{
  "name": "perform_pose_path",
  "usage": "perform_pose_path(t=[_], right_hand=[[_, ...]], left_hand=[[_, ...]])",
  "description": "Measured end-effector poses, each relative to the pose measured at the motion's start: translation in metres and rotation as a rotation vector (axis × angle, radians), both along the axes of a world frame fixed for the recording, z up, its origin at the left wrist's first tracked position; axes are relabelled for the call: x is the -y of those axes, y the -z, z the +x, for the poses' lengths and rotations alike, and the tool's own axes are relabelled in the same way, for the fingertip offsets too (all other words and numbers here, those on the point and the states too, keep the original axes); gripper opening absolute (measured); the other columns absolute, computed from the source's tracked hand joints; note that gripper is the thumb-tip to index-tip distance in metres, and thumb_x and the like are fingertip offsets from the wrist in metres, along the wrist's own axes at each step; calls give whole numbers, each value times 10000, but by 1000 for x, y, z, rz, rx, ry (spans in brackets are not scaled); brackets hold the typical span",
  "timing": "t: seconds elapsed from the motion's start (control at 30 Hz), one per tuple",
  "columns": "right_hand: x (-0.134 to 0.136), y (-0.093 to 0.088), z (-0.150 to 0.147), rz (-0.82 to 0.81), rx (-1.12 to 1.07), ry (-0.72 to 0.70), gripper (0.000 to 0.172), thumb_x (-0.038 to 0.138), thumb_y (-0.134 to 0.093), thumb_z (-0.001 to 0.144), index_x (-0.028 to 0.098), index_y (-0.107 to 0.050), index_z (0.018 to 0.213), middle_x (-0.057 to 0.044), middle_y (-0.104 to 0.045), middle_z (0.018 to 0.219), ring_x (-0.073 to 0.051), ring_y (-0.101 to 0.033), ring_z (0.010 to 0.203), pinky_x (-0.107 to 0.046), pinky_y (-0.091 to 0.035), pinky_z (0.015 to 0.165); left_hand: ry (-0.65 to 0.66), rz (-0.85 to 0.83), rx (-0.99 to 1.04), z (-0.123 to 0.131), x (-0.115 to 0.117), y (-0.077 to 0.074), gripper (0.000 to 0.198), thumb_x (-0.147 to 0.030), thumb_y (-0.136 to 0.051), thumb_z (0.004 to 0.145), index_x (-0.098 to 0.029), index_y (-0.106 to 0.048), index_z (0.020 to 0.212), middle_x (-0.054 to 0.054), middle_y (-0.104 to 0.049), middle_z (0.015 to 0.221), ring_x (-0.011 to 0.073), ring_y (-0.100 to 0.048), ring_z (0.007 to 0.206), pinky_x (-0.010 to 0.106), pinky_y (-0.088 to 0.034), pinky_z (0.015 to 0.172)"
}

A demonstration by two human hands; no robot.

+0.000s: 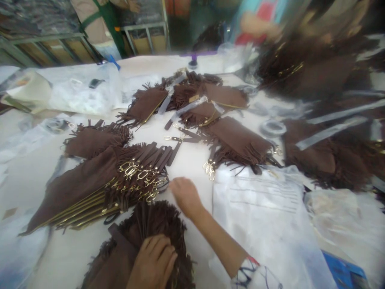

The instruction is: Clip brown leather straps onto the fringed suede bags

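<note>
Left hand (153, 263) lay flat on a pouch (156, 224); right hand (185, 196), half-open and empty, by clasps (141, 176).
Pinning the pouch firmly seemed wise; one clasp at a time.

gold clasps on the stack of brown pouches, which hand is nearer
Right. The right hand sits just beside the gold clasps, at their right end; the left hand rests farther back on a fringed brown piece near the person.

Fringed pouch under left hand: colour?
Dark brown: fringed pouch under the left hand, head view.
</note>
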State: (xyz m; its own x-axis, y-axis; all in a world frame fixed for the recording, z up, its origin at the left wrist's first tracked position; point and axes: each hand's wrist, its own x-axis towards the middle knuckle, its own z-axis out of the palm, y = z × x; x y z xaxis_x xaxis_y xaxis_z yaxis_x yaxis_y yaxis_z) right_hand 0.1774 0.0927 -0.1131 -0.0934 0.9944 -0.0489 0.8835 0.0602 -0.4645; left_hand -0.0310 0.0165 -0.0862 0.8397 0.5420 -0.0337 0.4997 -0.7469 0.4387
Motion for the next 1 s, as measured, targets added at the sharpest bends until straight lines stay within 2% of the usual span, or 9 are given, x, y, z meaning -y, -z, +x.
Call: perform_pose_path(t=[0.1,0.2,0.33,0.43,0.53,0.6,0.7,0.8,1.0], right_hand=[[8,22,60,-100,192,396,230,78,-368,957,88,-589,1019,-211,-606,990,-285,-543,934,-417,-427,781],[25,39,77,-154,282,525,287,5,-331,907,61,-595,1004,-230,-592,974,-311,-544,923,-437,-430,764],[39,45,35,-174,273,473,305,-5,-359,887,83,-609,1038,-199,-607,997,-282,-568,907,-399,-452,756],[39,39,5,-146,187,306,257,91,-435,925,141,-624,1093,-137,-634,1042,-229,-591,898,-331,-472,768],[35,31,2,-95,110,140,285,182,-447,972,223,-594,1212,-75,-632,1159,-194,-579,1007,-282,-461,852],[28,30,11,-74,99,101,342,181,-410,992,202,-537,1308,-112,-587,1277,-236,-526,1127,-344,-426,932],[12,32,20,-76,73,-9,359,214,-476,978,202,-519,1334,-140,-560,1320,-298,-463,1199,-433,-378,973],[-2,36,11,-111,19,-122,236,196,-528,951,199,-603,1174,-123,-623,1160,-281,-502,1121,-416,-378,953],[12,31,-5,-220,-81,12,182,61,-416,940,129,-553,1039,-175,-613,1097,-266,-560,1024,-367,-414,852]], left_hand=[[-143,-52,129,-5,1,2,127,-146,-549,899,-205,-605,996,72,-653,966,237,-597,953,375,-473,868],[-204,-139,144,-2,3,2,116,-117,-529,905,-204,-591,951,60,-628,953,221,-576,950,362,-446,877],[-205,-205,139,2,5,3,133,-101,-488,924,-193,-578,956,64,-610,963,222,-560,948,374,-430,864],[-185,-190,154,-1,7,6,165,-94,-481,929,-192,-583,1014,74,-604,1006,229,-549,981,382,-426,887],[-180,-181,141,-5,8,6,296,-82,-463,927,-195,-556,1184,100,-577,1143,241,-520,1073,390,-417,938],[-175,-235,114,-7,6,0,331,-73,-415,936,-211,-552,1203,99,-563,1168,239,-510,1081,390,-419,926],[-145,-355,142,-7,0,-13,287,-86,-341,950,-205,-585,1043,87,-575,1021,233,-520,977,394,-417,840],[-148,-413,188,-8,-6,-22,224,-159,-354,970,-183,-534,839,64,-537,835,220,-505,848,387,-402,770],[-143,-218,-78,6,-10,-19,356,-345,-538,956,-192,-460,645,23,-512,675,204,-480,723,360,-378,689]])
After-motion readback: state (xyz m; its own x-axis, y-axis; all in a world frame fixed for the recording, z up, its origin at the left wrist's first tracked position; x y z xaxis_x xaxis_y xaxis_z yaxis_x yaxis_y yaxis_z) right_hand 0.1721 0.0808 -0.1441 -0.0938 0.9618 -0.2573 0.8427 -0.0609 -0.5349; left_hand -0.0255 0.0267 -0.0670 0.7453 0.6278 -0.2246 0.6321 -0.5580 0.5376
